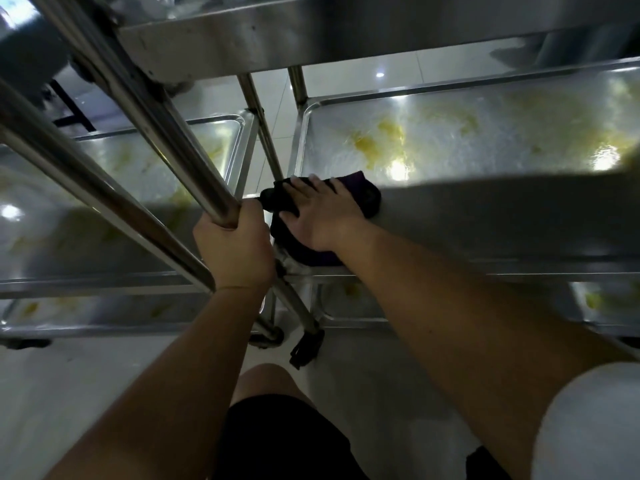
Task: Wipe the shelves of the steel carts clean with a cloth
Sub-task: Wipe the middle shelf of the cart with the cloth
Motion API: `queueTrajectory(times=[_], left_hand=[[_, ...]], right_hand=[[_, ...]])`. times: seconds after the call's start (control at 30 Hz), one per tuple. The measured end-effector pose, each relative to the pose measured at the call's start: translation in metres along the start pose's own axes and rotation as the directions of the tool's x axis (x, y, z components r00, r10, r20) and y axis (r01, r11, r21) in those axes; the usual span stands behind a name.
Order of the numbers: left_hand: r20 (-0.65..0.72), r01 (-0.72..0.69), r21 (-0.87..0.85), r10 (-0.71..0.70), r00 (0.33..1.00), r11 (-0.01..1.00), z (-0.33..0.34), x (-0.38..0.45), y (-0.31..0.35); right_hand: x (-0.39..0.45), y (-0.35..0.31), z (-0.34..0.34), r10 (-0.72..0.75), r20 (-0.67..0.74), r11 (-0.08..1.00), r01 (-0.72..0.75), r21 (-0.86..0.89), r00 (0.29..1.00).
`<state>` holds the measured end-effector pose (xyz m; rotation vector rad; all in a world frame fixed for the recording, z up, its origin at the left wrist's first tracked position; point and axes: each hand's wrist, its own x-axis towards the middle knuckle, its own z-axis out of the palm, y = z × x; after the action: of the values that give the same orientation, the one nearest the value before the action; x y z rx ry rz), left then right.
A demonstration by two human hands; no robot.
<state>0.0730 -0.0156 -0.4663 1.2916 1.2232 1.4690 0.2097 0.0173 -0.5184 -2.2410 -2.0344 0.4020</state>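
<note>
carts: 2 steel, side by side | cloth (360,194): 1, dark, on near-left corner of right cart's middle shelf (467,140) | right hand (318,213): fingers straight, flat on cloth | left hand (235,247): curled round cart upright (166,133) | yellow smears: several on both carts' shelves

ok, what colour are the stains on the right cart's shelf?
Yellow stains, head view.

Glossy steel shelf (485,216), matt dark cloth (363,195).
</note>
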Motion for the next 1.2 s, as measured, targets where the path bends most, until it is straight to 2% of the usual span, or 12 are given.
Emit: queueTrajectory(times=[0.07,0.13,0.27,0.33,0.4,0.47,0.53,0.6,0.7,0.83,1.03,1.2], left_hand=[[0.007,0.002,-0.022,-0.002,1.000,1.000,0.000,-0.003,0.001],[0.023,0.000,-0.032,0.001,1.000,0.999,0.001,-0.005,0.001],[0.018,-0.019,-0.037,0.020,1.000,0.999,0.002,-0.005,0.002],[0.008,-0.032,-0.016,0.032,0.999,0.999,0.003,-0.005,0.001],[0.000,-0.037,-0.009,0.037,0.999,0.999,0.003,-0.005,0.000],[-0.002,-0.041,-0.026,0.041,0.999,0.999,0.003,-0.002,-0.002],[0.002,-0.043,-0.020,0.043,0.999,0.999,0.002,0.001,-0.005],[-0.009,-0.035,-0.024,0.035,0.999,0.999,0.001,0.002,-0.006],[-0.015,-0.043,-0.034,0.043,0.999,0.998,0.001,0.003,-0.008],[-0.005,-0.058,-0.035,0.058,0.998,0.998,0.000,0.004,-0.009],[-0.008,-0.040,-0.053,0.039,0.999,0.998,-0.001,0.004,-0.011],[-0.025,0.011,-0.037,-0.011,1.000,0.999,-0.001,0.006,-0.012]], right_hand=[[-0.007,0.016,-0.006,-0.064,-0.003,0.998,0.064,-0.016,0.998],[-0.019,0.045,-0.013,-0.020,-0.084,1.000,0.020,-0.008,0.996],[-0.048,0.154,-0.031,0.274,-0.270,0.961,-0.270,0.053,0.923],[-0.065,0.212,-0.039,0.470,-0.289,0.881,-0.463,0.096,0.834],[-0.076,0.245,-0.042,0.664,-0.278,0.742,-0.658,0.130,0.694],[-0.073,0.248,-0.042,0.796,-0.242,0.596,-0.789,0.152,0.555],[-0.055,0.230,-0.042,0.847,-0.196,0.526,-0.831,0.181,0.493],[-0.025,0.200,-0.039,0.817,-0.193,0.574,-0.799,0.179,0.544],[0.023,0.130,-0.027,0.665,-0.179,0.746,-0.652,0.134,0.725],[0.067,0.031,-0.011,0.276,-0.122,0.960,-0.268,0.077,0.953],[0.040,-0.001,-0.006,-0.098,0.015,0.994,0.098,0.043,0.995],[-0.048,-0.016,0.020,-0.208,-0.001,0.971,0.207,0.121,0.978]])
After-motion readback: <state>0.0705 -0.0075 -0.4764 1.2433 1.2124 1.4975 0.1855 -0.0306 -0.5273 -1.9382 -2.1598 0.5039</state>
